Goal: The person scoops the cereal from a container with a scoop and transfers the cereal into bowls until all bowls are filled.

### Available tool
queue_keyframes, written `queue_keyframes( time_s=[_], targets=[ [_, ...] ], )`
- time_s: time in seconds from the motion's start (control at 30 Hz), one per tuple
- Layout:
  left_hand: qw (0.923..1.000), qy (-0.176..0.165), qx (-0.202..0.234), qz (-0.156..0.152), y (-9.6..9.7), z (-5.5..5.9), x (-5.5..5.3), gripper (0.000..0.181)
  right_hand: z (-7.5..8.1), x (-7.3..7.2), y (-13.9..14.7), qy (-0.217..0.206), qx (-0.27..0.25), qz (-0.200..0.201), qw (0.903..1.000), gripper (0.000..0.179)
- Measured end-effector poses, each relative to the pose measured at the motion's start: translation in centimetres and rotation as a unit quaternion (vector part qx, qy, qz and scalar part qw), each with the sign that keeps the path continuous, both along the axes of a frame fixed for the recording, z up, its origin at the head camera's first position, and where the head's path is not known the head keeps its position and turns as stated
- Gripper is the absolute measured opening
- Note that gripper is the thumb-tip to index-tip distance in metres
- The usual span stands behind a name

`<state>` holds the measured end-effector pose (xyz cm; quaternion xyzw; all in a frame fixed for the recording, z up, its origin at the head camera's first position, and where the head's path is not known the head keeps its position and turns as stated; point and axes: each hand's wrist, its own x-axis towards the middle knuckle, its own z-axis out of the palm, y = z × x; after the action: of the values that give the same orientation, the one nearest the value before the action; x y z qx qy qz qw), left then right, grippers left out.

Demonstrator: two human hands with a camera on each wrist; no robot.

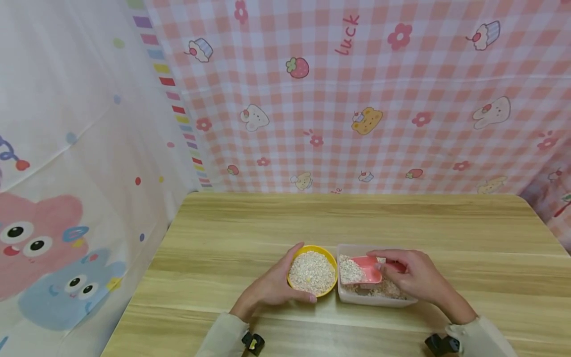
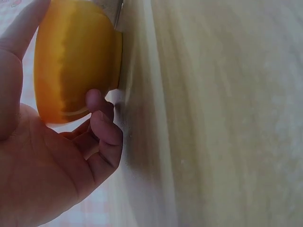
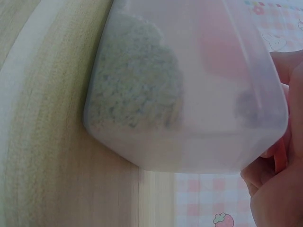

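Observation:
In the head view my left hand (image 1: 273, 283) holds a round yellow bowl (image 1: 322, 250) by its side, thumb at the near rim and fingers at the far side. The bowl is heaped with pale oat flakes (image 1: 311, 273). The left wrist view shows the outside of the bowl (image 2: 78, 56) against the palm side of the hand. My right hand (image 1: 420, 275) grips the handle of a pink scoop (image 1: 371, 270), which carries oats at its left end. Beneath the scoop stands a translucent plastic tub (image 1: 374, 299) with more oats inside, seen through its wall (image 3: 213, 153) in the right wrist view.
Bowl and tub stand side by side on a wood-grain table (image 1: 250, 218). A pink checked cloth (image 1: 330, 99) hangs behind the far edge, and a white printed cloth (image 1: 111, 163) hangs at the left. Dark devices (image 1: 253, 343) sit at both wrists.

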<state>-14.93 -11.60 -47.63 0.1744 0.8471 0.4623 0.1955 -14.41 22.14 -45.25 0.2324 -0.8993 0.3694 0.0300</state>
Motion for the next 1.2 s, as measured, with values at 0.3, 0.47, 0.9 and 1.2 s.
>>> queue_keyframes(
  time_s=[0.3, 0.47, 0.9, 1.2],
  targets=[
    [0.9998, -0.013, 0.003, 0.014, 0.02, 0.03, 0.15, 0.122, 0.06, -0.01, -0.07, -0.003, 0.002, -0.003, 1.0, 0.028],
    [0.9997, -0.017, 0.008, 0.018, 0.03, 0.03, 0.17, 0.122, -0.04, -0.02, -0.1, 0.002, 0.0, 0.001, 1.0, 0.027],
    [0.9992, -0.028, 0.017, 0.025, 0.07, 0.11, 0.27, 0.121, 0.01, 0.11, -0.07, 0.005, -0.008, 0.001, 1.0, 0.027],
    [0.9988, -0.038, 0.016, 0.026, 0.17, 0.08, 0.2, 0.121, 0.26, 0.13, 0.46, -0.027, -0.063, 0.024, 0.9974, 0.028]
  ],
)
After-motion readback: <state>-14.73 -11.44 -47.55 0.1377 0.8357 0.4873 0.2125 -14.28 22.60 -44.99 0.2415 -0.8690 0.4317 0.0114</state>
